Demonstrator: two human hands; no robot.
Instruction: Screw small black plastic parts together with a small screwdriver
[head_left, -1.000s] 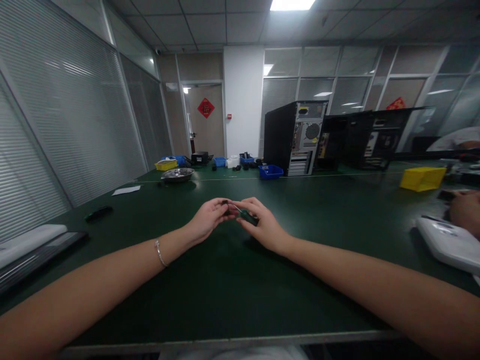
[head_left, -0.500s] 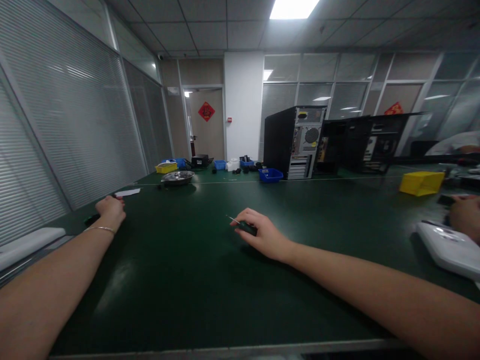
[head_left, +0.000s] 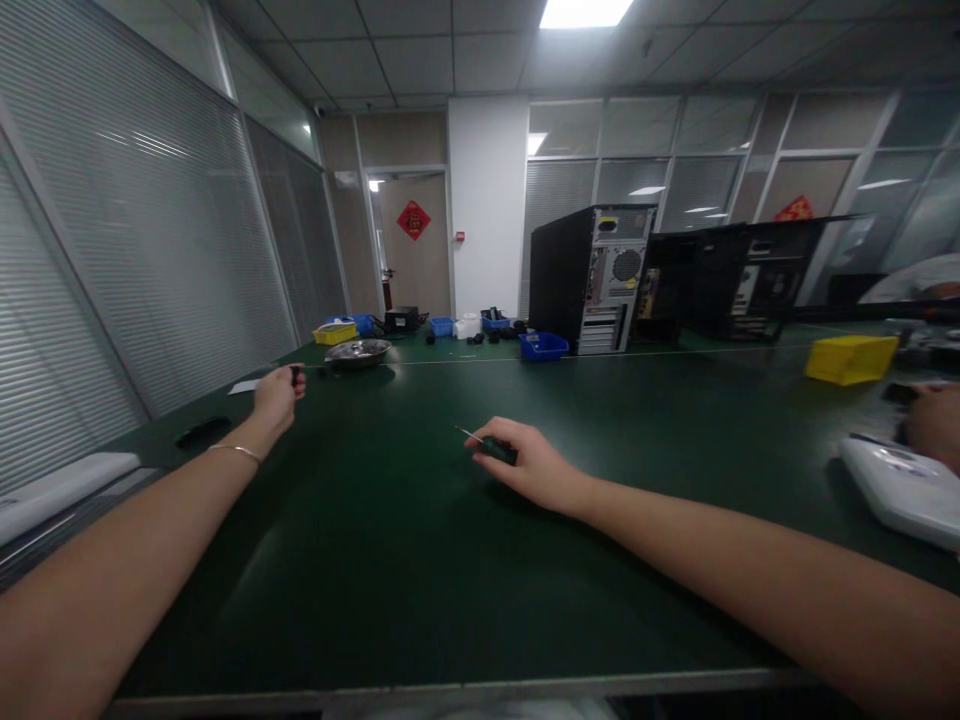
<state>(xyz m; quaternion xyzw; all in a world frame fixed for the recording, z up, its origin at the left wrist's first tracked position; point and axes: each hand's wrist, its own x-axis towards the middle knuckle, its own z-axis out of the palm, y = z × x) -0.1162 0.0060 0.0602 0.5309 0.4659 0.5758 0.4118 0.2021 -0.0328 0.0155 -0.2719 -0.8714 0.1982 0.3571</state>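
My right hand (head_left: 525,462) rests on the green table (head_left: 420,560) near its middle, closed around a small screwdriver (head_left: 484,443) with a dark green handle; the thin metal tip points left. My left hand (head_left: 276,394) is stretched out to the far left, above the table, pinching a small dark part (head_left: 295,373) between thumb and fingers. A bracelet sits on that wrist. A round metal dish (head_left: 358,351) lies just beyond the left hand.
A black flat object (head_left: 201,431) and a white sheet (head_left: 244,386) lie at the left. Blue bins (head_left: 541,345), a yellow bin (head_left: 850,358) and open computer cases (head_left: 589,278) stand at the back. Another person's hand (head_left: 934,420) and a white device (head_left: 896,487) are at right.
My hands were together at the middle; the left hand pulled away with the small dark part, went left, then farther out toward the metal dish. The right hand stayed with the screwdriver.
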